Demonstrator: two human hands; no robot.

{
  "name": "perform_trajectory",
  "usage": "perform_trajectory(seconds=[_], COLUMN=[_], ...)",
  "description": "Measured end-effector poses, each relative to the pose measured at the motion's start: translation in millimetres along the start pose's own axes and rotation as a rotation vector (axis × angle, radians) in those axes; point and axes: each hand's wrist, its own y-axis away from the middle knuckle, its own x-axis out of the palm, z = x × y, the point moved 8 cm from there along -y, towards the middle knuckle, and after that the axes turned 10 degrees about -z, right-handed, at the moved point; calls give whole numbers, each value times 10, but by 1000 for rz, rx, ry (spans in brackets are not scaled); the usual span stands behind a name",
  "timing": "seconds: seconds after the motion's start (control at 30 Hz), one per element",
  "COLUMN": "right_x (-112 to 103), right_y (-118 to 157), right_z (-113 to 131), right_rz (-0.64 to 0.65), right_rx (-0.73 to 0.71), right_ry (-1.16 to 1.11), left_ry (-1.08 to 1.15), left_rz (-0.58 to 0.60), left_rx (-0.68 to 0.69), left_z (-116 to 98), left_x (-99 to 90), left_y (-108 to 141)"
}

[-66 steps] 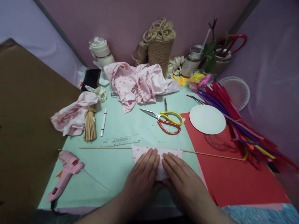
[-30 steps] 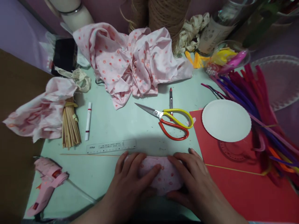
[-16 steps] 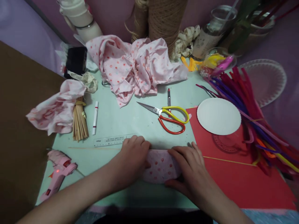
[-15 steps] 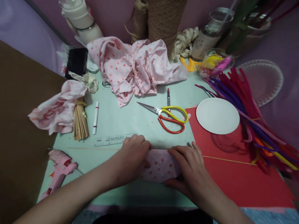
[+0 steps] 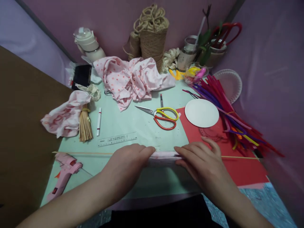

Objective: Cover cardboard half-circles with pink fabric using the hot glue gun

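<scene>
Ruler (image 5: 117, 139) print is illegible; left grip (image 5: 129, 164) and right grip (image 5: 203, 160) both pinch pink cloth (image 5: 164, 154).

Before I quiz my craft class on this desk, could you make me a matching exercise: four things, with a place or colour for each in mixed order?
Things:
1. Small cloth
2. Long stick
3. Scissors
4. Glue gun

Places and colours:
A. One yellow handle, one red
B. Runs out past both hands, over the red paper on one side
C. Mostly pink
D. Pinched between the left hand and the right hand

Right pairs: 1-D, 2-B, 3-A, 4-C
</scene>
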Motion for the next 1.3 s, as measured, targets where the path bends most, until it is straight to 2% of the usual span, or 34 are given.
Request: perform_trajectory(seconds=[0.1, 0.2, 0.33, 0.57, 0.7, 0.8, 1.1, 1.2, 1.3], right_x=[-74, -66, -32, 37, 69, 73, 58, 59, 83], right_y=[0, 8, 26, 37, -17, -40, 28, 36, 36], right_z=[22, 26, 70, 317, 302, 292, 300, 306, 306], right_rz=[-100, -156, -162, -165, -191, -208, -248, -251, -250], right_rx=[16, 5, -26, -171, -169, -184, -230, -246, -256], right_ry=[25, 60, 97, 54, 49, 44, 22, 26, 38], left_ry=[-106, -212, -297, -344, -336, -281, -124, -134, -121], left_rz=[-228, -328, -363, -353, -373, -430, -607, -648, -628], left_rx=[135, 216, 259, 278, 255, 275, 226, 231, 214], left_z=[-95, -144, -194, -229, -168, -131, 137, 165, 221], left_x=[-73, -46, 11, 70, 66, 23, -226, -228, -187], left_y=[52, 86, 136, 213, 159, 147, 415, 472, 468])
